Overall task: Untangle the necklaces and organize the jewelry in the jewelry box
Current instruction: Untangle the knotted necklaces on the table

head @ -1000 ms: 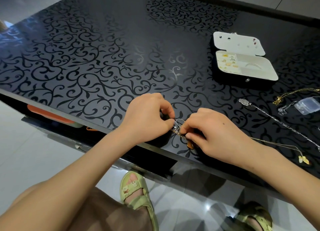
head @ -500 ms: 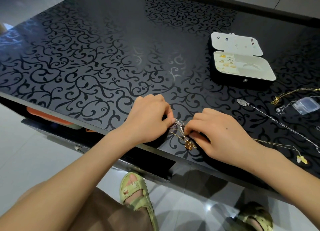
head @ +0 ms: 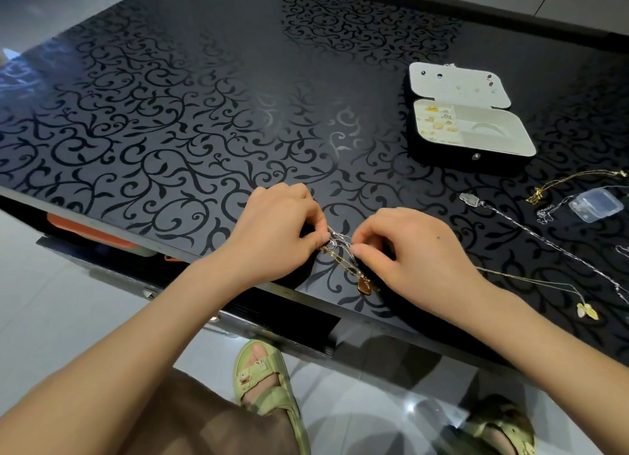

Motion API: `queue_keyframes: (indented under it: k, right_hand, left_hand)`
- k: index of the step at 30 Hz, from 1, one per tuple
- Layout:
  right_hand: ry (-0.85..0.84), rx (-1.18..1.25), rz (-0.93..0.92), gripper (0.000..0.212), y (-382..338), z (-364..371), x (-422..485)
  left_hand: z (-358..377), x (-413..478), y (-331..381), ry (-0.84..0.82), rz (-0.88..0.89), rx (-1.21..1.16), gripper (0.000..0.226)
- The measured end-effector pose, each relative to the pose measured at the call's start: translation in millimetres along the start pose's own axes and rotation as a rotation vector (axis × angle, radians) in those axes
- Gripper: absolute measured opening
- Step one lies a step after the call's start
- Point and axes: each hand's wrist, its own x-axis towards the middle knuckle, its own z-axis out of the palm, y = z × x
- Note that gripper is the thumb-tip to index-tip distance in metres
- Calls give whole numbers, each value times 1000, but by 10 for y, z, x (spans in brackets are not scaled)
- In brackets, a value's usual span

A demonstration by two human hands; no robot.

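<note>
Left grip [head: 275,233], right grip [head: 415,250] both pinch one necklace tangle [head: 340,247], silver plus gold chains, one amber pendant [head: 364,286], at near table [head: 170,114] edge. One jewelry box [head: 469,161] open far right; at least four loose necklaces [head: 544,240], one clear case [head: 595,204] nearby.

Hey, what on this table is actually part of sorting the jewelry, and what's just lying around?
Part of the job: tangled chains, pinched by left hand and right hand; open jewelry box; silver chain, gold chain and leaf-pendant necklace at right.
Lying about: small clear plastic case, probably; orange thing under the tabletop.
</note>
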Motion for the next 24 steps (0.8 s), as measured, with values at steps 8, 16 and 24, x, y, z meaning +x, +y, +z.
queue_keyframes:
  k: [8,16,24]
  right_hand:
    - [-116,-140,103,14,-145,92,118]
    - [-56,-89,126,13,-164,78,97]
    - [-151,-136,74,14,-130,7,-2]
  left_hand:
    - [6,-3,-14,8,21,-26,12]
    - [-5,2,-32,-12,29,-22,13]
    - [27,-14,-29,41,-13,-24,13]
